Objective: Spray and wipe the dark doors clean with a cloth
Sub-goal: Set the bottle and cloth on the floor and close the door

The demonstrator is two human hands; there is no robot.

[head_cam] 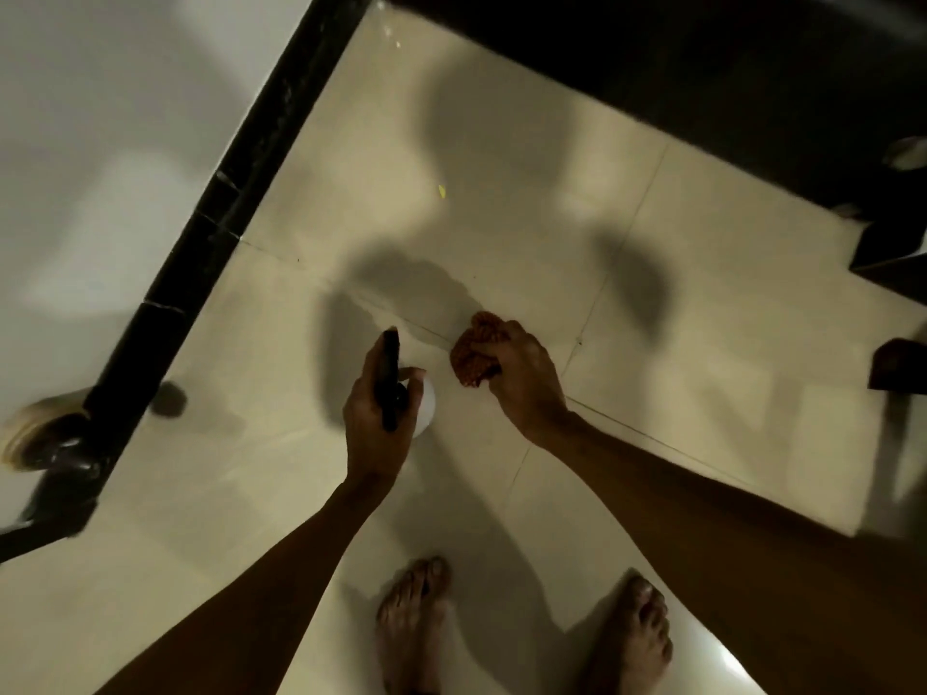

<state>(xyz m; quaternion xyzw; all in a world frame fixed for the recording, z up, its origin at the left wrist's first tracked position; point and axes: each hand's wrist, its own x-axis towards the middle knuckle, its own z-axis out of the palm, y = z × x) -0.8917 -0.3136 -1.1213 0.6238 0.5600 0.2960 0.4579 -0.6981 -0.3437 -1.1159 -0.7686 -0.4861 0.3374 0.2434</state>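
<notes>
I look straight down at a glossy cream tiled floor. My left hand grips a spray bottle with a white body and a black trigger head that points away from me. My right hand holds a bunched orange-brown cloth, which sticks out past the fingers to the left. Both hands hover above the floor, close together in the middle of the view. A dark door surface fills the top right.
A black skirting strip runs diagonally along a white wall on the left. My bare feet stand at the bottom. Dark furniture edges show at the right. A round beige object sits at the left edge.
</notes>
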